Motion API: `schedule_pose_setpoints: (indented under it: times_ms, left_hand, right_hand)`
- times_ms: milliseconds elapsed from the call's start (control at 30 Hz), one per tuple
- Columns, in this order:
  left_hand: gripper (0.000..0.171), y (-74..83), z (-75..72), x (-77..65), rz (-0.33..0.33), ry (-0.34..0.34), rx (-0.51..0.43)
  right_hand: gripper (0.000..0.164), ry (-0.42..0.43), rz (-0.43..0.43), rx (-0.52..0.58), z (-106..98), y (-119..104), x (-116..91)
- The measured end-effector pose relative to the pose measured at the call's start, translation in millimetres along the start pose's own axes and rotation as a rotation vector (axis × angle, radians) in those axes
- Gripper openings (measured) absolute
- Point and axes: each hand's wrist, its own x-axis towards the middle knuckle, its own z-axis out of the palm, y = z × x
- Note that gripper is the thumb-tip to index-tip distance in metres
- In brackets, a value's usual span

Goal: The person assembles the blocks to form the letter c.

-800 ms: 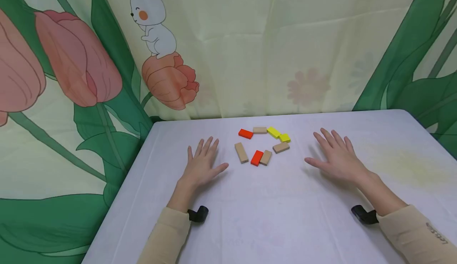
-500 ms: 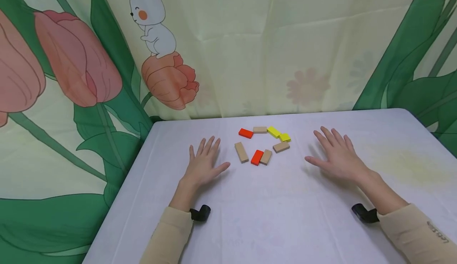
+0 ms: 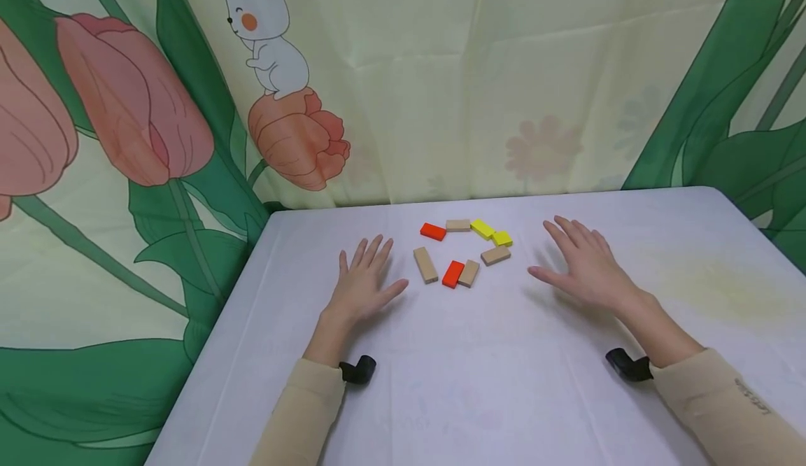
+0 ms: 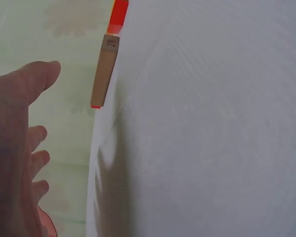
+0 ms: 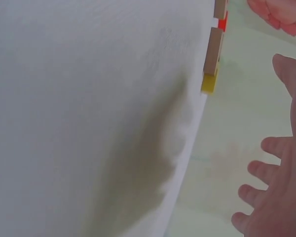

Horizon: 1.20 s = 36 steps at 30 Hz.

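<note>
Several small wooden blocks lie flat in a loose ring on the white-covered table. My left hand (image 3: 360, 287) hovers left of them, fingers spread and straight, its thumb pointing toward a plain block (image 3: 425, 265). That block carries a printed number on its end in the left wrist view. To the right of the ring, my right hand (image 3: 588, 266) is held above the cloth with straight fingers and holds nothing. A red block (image 3: 453, 274) touches a plain block (image 3: 469, 273) at the front. Two yellow blocks, one of them a yellow block (image 3: 482, 229), meet at the back right.
Another red block (image 3: 432, 231) and a plain block (image 3: 458, 225) lie at the back, and a plain block (image 3: 495, 255) at the right. Behind the table (image 3: 441, 382) hangs a printed curtain (image 3: 428, 102) with tulips and a rabbit. Each wrist wears a black camera.
My right hand has moved a little to the left, toward the blocks. My left hand has drifted slightly right and forward. The blocks keep their arrangement.
</note>
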Motion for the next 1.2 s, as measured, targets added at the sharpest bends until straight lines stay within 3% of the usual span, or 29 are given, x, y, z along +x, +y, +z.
schedule_pose_setpoints:
  times_ms: [433, 933, 1200]
  left_hand:
    - [0.077, 14.4, 9.6, 19.4, 0.064, 0.092, -0.077]
    - [0.074, 24.1, 21.0, 33.4, 0.069, 0.079, -0.18]
    - [0.072, 28.4, 30.6, 39.7, 0.094, 0.107, -0.305]
  right_hand:
    - [0.091, -0.006, -0.011, 0.097, 18, -36, 25]
    - [0.083, 0.01, -0.05, 0.219, 44, -68, 43]
    - [0.078, 0.024, -0.091, 0.292, 53, -82, 51]
